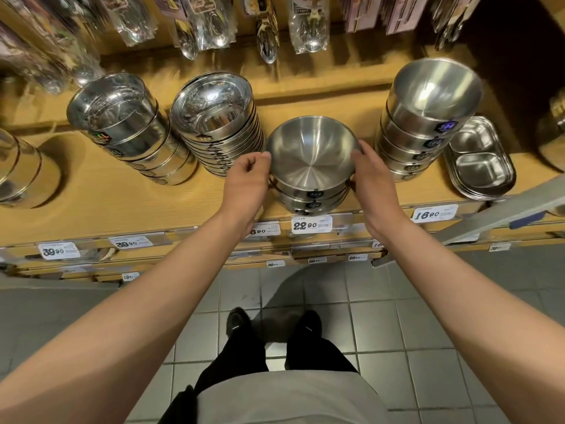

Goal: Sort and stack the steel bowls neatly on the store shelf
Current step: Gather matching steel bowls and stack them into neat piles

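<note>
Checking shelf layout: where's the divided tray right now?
Head view, far right of the shelf: the divided tray lies flat beside the right-hand bowl stack.

Two bare forearms, no sleeves reaching the wrists or elbows, no watch, rings or bracelets on the left hand (248, 175) or the right hand (371, 182). Short, unpainted nails on the left fingers (260, 157). Plain pale grey cloth top (284, 399) across the torso. Loose black trousers (244, 356) below. Black closed shoes (238, 322), each with a small white mark on the upper.
</note>
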Tool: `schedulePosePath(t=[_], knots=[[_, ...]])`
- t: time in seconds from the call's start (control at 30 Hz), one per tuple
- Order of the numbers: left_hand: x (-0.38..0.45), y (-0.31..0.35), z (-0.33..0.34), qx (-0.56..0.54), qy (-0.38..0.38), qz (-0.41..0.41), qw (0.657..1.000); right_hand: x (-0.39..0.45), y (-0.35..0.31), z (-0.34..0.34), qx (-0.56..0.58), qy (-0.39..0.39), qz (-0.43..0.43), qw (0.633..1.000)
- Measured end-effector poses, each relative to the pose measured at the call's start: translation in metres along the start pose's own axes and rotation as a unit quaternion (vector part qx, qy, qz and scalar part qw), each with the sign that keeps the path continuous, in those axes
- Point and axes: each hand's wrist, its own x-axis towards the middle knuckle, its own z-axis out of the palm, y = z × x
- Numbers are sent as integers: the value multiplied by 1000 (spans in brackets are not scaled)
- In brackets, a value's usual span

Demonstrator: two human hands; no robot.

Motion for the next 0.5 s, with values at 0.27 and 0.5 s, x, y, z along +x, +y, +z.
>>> schedulePosePath(t=[0.27, 0.5], knots=[[7, 4, -3, 17, -43, 7, 999, -4, 0, 7, 8, -6, -19, 1000], [20, 5, -5, 36, -70, 15, 997, -11, -2, 13, -10, -3, -10, 1000]])
